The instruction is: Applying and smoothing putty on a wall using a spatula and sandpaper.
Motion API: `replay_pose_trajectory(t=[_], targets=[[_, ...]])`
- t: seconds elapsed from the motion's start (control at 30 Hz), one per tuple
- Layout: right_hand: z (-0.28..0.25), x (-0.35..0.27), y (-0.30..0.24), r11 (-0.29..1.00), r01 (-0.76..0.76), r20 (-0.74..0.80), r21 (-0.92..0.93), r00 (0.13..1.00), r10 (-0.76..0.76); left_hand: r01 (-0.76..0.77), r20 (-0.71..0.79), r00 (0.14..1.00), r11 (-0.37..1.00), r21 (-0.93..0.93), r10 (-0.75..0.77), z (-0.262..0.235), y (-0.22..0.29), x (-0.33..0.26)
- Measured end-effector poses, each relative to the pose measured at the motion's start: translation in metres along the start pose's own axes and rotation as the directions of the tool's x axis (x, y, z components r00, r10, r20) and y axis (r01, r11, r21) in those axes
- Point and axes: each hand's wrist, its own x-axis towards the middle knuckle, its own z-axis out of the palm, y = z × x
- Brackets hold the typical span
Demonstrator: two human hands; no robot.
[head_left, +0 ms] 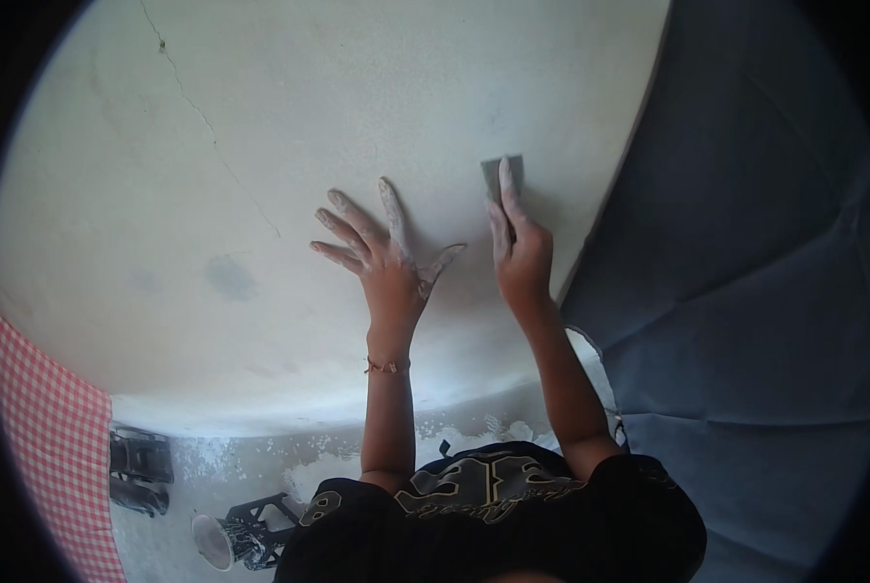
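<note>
Wide bare wall (260,146) lies open to the left while a blue sheet (746,243) edges it close on the right, and there the left hand (381,257) rests flat with fingers spread, the right hand (520,248) pressing one grey sanding pad (502,175) against the plaster above it.

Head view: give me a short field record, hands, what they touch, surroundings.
left hand: left hand flat on the pale wall, fingers spread, dusty, bracelet at wrist
right hand: right hand presses a grey sanding pad to the wall
wall: thin crack upper left, darker patch lower left
right side: blue cloth
left edge: red checked cloth
floor: white dust, black objects
</note>
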Motion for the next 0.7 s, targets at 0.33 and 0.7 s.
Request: replay_pose_trajectory(t=[0.33, 0.7], targets=[[0.004, -0.032, -0.005, 0.991, -0.061, 0.143, -0.117, 0.987, 0.078, 0.006, -0.023, 1.0, 0.989, -0.144, -0.009, 0.0, 0.005, 0.002], [0.023, -0.036, -0.031, 0.989, -0.035, 0.222, -0.141, 0.973, 0.066, -0.046, 0.038, 0.998, 0.991, -0.129, 0.051, 0.004, -0.008, -0.006]])
